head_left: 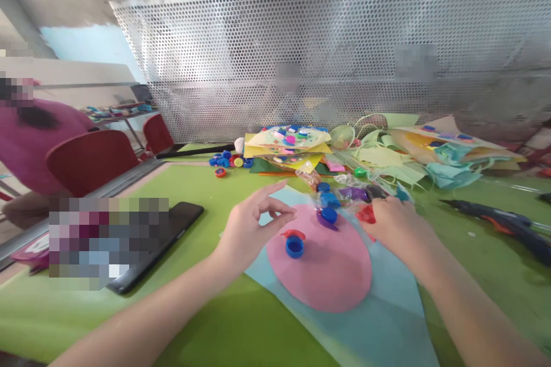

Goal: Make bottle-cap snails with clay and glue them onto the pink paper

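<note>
On the left hand (253,223), thumb and forefinger tips nearly meet, beyond a blue cap (295,247) on the pink oval (329,275); red pieces (366,214) lie by the fingers of the right hand (396,223). Whether either hand pinches anything, I cannot tell.

One camera, worn on the head, faces forward and down across the green desk (232,321). The forearms enter from the bottom corners, putting it close behind and above the left grip (249,226) and right grip (398,223). The pink oval (322,266) lies near, right of centre. The wide view reaches the perforated metal sheet (301,28) beyond the desk and, leftward, a red chair (92,160).
</note>
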The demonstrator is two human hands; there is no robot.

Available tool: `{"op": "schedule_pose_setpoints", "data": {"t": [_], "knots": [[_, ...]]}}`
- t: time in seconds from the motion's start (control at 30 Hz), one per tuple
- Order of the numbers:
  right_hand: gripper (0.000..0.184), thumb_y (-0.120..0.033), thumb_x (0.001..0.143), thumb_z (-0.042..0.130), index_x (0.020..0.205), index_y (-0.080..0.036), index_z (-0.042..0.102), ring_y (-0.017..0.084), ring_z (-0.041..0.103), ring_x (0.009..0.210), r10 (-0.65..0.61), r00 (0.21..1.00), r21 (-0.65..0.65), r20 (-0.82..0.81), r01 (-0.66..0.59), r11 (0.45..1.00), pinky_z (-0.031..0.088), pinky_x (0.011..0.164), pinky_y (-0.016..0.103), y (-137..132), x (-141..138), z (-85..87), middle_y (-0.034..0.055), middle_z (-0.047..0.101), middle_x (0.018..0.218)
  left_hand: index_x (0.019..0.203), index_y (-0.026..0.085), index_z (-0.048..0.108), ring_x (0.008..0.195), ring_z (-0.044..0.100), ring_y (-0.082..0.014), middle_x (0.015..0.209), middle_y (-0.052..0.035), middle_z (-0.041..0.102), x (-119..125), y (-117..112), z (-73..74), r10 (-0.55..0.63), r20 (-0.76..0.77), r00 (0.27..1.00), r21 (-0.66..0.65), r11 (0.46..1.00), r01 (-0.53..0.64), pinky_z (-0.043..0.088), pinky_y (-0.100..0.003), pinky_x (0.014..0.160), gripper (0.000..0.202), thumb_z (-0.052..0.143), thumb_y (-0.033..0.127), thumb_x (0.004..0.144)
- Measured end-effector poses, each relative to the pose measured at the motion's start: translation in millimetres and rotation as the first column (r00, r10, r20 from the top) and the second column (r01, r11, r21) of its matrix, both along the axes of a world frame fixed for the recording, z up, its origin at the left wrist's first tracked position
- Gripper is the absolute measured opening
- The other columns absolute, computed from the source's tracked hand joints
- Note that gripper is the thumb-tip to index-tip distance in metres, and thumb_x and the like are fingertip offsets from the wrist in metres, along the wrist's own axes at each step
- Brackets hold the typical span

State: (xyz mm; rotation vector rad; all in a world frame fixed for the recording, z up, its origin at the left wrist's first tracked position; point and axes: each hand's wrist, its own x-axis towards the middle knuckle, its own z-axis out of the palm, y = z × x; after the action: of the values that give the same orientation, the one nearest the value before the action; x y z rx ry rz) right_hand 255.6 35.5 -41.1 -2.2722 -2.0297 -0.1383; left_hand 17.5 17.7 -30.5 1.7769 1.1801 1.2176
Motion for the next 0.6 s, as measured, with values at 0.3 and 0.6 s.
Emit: {"op": "schedule_pose_setpoints", "data": {"t": [0.3, 0.6], "knots": [[0.03, -0.029, 0.084, 0.057, 0.112, -0.024, 0.051, 0.023, 0.05, 0.107, 0.705, 0.674, 0.438, -0.222, -0.577, 0.689, 0.046, 0.091, 0.038, -17, -32, 2.9, 0.0069, 0.053, 0.11, 0.128, 0.021, 0.044, 0.071, 0.061, -0.0145, 0.076, 0.0021, 0.071, 1, -3, -0.1, 0.005, 0.041, 0.999, 0.058, 0.998, -0.007, 0.043, -0.027, 0.065, 0.057, 0.066, 0.016, 0.075], [0.032, -0.024, 0.084, 0.058, 0.115, -0.023, 0.05, 0.021, 0.054, 0.102, 0.764, 0.594, 0.417, -0.253, -0.645, 0.64, 0.05, 0.087, 0.038, -28, -41, 2.8, 0.007, 0.053, 0.109, 0.14, 0.02, 0.031, 0.079, 0.063, -0.0204, 0.068, 0.0017, 0.074, 3, -6, 6.0, 0.111, -0.004, 0.994, 0.067, 0.992, -0.111, 0.045, -0.034, 0.08, 0.084, 0.075, 0.026, 0.068]]}}
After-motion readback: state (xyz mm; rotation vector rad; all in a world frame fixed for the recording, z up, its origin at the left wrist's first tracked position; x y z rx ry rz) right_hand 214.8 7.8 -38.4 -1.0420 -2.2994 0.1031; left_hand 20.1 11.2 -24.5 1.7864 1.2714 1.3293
